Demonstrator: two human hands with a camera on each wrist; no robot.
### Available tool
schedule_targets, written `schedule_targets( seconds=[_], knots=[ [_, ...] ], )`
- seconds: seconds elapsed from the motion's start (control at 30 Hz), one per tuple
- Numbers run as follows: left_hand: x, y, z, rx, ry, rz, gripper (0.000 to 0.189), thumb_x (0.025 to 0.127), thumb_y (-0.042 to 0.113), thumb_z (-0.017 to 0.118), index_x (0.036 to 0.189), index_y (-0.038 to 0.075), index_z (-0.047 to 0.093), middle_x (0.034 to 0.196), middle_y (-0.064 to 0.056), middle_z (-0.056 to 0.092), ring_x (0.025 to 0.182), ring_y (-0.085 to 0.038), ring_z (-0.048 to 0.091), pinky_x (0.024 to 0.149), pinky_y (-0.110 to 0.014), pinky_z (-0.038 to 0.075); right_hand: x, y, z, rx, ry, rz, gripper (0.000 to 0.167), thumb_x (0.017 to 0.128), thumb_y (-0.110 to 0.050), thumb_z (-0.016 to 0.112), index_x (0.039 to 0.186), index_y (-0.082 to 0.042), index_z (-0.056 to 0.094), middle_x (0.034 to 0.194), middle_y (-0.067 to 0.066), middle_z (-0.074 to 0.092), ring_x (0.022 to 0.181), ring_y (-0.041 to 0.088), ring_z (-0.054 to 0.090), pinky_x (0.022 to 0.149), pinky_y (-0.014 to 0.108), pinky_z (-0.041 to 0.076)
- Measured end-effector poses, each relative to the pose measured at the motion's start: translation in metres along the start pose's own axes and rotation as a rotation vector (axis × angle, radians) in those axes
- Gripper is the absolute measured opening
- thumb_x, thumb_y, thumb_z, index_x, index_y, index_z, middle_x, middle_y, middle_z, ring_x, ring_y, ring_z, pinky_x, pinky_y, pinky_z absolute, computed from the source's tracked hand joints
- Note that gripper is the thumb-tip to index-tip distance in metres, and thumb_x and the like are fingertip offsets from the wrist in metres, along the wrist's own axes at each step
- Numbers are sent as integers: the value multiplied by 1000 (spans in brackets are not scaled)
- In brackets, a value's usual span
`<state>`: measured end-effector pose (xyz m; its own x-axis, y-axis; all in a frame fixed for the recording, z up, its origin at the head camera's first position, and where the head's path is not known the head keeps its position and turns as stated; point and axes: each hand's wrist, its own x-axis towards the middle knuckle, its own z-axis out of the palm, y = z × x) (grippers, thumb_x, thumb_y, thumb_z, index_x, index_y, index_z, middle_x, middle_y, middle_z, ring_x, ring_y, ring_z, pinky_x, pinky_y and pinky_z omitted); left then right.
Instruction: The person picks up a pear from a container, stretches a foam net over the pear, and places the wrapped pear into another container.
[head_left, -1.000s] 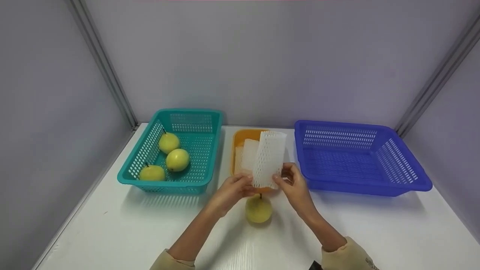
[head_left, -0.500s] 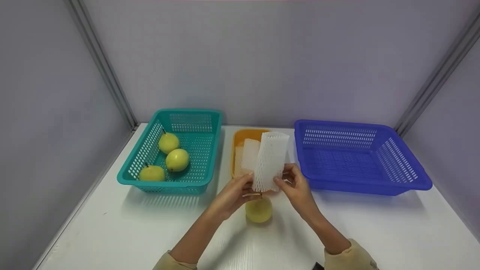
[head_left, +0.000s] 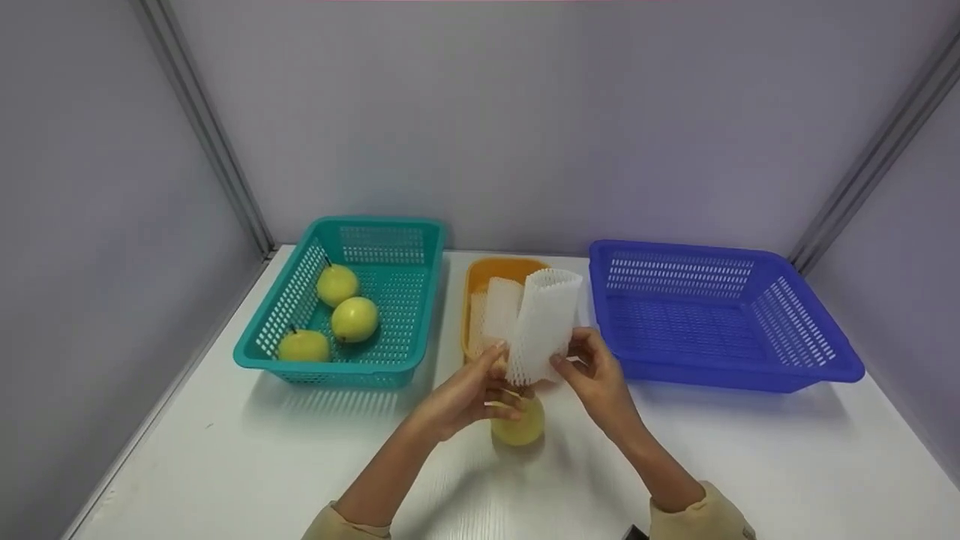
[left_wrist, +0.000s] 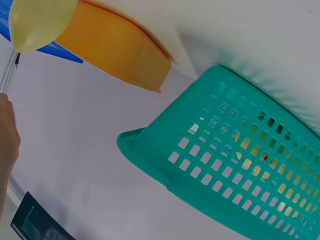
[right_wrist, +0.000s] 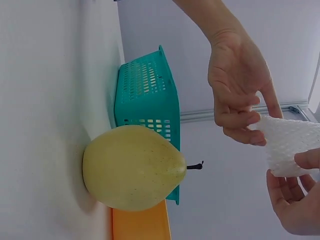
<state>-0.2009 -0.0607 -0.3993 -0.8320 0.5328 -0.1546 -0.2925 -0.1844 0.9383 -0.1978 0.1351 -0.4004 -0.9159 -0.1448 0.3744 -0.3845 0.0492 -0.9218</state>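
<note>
A white foam net sleeve point(head_left: 546, 326) is held up between both hands, its far mouth parted. My right hand point(head_left: 600, 382) pinches its right side near the lower end, thumb in front. At the lower left corner, my left hand point(head_left: 469, 394) has thumb and fingertips on the net's edge, other fingers spread below. Beneath the hands a yellow pear point(head_left: 519, 424) stands on the table, stem up, partly covered by the left fingers in the head view. In the right wrist view the pear point(right_wrist: 134, 167) stands apart from the sleeve point(right_wrist: 290, 145).
Behind the hands sits an orange basket point(head_left: 474, 281) with more white foam nets point(head_left: 501, 307). To the left is a teal basket point(head_left: 416, 300) with 3 pears point(head_left: 355, 319); to the right, a blue basket point(head_left: 675, 330). Panel walls point(head_left: 495, 127) enclose the white table point(head_left: 225, 465).
The sleeve has tipped and shifted slightly right and down, and its far mouth has opened. My left fingers have spread lower, over the pear's top. The baskets have stayed put.
</note>
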Motion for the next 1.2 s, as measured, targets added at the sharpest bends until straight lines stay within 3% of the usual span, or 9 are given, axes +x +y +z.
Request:
schedule_targets(
  seconds=[0.13,0.4,0.57,0.8,0.93,1.07,1.2],
  knots=[
    [1,-1,-2,41,-33,-28,65,95,51,35,114,-8,56,92,-12,63,75,-16,59,69,-28,51,0,1,1,-1,-12,-27,28,87,-2,62,110,6,47,103,15,53,94,24,54,79,31,47],
    [4,-4,-5,32,36,78,50,98,38,40,117,-6,53,99,-15,62,87,-23,60,83,-39,47,-2,4,1,-8,-37,-39,26,86,-2,62,107,5,48,100,15,52,91,24,54,78,29,47],
    [4,-4,-6,-88,42,95,38,98,24,43,120,-7,52,107,-15,61,97,-25,57,90,-39,43,-4,7,2,-24,-66,-23,26,87,-3,61,108,4,48,102,14,52,91,25,53,79,30,47],
    [5,-4,-4,-323,81,90,23,95,4,46,114,-7,53,105,-12,56,95,-22,54,90,-34,43,-6,9,1,10,-110,-4,32,87,-4,61,115,5,48,107,14,55,96,24,55,83,32,47],
    [5,-4,-1,-439,103,90,21,95,3,44,115,-4,48,109,-14,52,98,-23,52,90,-35,43,-7,8,0,97,-151,111,45,88,-7,61,126,9,42,116,17,54,105,24,53,89,34,44],
    [6,-5,2,-452,103,83,20,96,4,42,114,-1,47,110,-13,51,98,-22,53,88,-35,45,-7,5,-1,249,-179,248,58,91,-14,57,137,7,28,129,19,46,115,25,47,95,37,38],
    [8,-5,5,-410,105,84,16,95,7,44,110,1,48,108,-12,51,96,-21,53,84,-32,47,-5,5,-2,519,-223,364,45,97,-14,43,136,3,29,126,18,48,115,29,47,98,42,35]
  ],
)
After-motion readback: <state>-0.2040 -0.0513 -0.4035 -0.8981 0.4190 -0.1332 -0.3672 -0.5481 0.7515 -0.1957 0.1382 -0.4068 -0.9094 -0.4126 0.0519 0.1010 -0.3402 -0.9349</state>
